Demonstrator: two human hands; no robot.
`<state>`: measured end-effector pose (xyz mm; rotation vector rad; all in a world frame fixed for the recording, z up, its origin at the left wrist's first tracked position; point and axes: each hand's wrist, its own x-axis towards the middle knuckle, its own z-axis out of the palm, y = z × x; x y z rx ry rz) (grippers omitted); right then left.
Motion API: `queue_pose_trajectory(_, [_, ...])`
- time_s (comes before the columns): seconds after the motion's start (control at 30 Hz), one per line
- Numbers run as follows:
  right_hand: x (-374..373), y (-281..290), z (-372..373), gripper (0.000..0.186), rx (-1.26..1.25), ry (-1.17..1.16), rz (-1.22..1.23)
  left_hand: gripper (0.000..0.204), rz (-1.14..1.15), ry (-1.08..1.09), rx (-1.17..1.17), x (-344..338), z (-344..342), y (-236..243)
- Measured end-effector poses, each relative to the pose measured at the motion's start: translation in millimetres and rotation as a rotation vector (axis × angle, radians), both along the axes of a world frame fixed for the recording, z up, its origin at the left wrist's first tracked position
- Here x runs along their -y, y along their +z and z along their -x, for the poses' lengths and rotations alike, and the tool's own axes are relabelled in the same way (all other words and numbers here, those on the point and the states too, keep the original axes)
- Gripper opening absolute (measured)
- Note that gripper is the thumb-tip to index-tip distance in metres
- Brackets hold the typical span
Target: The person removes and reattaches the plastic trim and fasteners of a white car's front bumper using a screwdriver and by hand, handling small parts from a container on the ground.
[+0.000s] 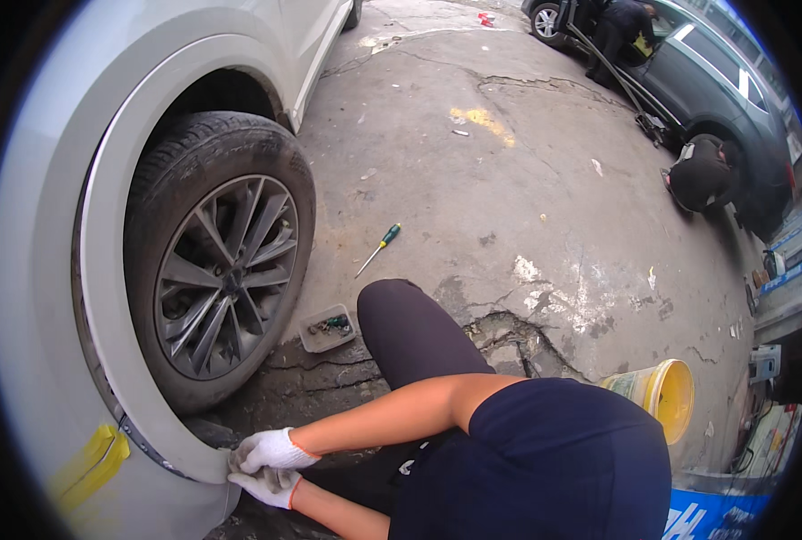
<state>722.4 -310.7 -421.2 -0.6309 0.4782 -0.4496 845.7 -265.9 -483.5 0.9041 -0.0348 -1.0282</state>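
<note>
My right hand (270, 450), in a white glove with an orange cuff, grips the lower end of a pale wheel-arch trim (104, 324) on the car at my left. My left hand (268, 486), also gloved, is just below it at the same end, fingers bent; what lies under the fingertips is partly hidden. The trim curves round a tyre (285, 208) with a spoked alloy wheel (232, 281). Yellow tape (95, 457) is stuck on the bodywork beside the trim.
A screwdriver (378, 250) and a small plastic tub of tools (327, 340) lie on cracked concrete (545, 225) by my knee. A yellow bucket (675, 400) stands at right. A dark car (707, 81) is at upper right, with one person (617, 31) at its door and another (702, 180) crouched beside it.
</note>
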Motion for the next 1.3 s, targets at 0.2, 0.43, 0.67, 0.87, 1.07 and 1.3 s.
queue_pose_trajectory(0.2, [-18, -3, 31, 0.032, 0.166, 0.006, -0.203, 0.061, -0.181, 0.085, 0.387, 7, 37, 39])
queue_pose_trajectory(0.43, [39, 28, 150, 0.036, -0.653, -0.418, 0.739, 0.073, 0.177, 0.126, 0.205, 4, 8, 17])
queue_pose_trajectory(0.67, [105, -70, 379, 0.036, -0.959, -1.195, 0.230, 0.082, 0.284, 0.225, -0.190, 7, 6, 35])
queue_pose_trajectory(0.87, [65, -183, 439, 0.045, -1.247, -1.085, 0.128, 0.082, 0.233, 0.282, -0.330, 3, -29, 43])
queue_pose_trajectory(1.07, [65, -220, 450, 0.045, -1.655, -0.750, 0.144, 0.071, 0.190, 0.241, -0.375, 7, -34, 41])
queue_pose_trajectory(1.3, [163, -246, 443, 0.033, -1.938, -0.121, 0.393, 0.064, 0.105, 0.240, -0.374, 15, -19, 49])
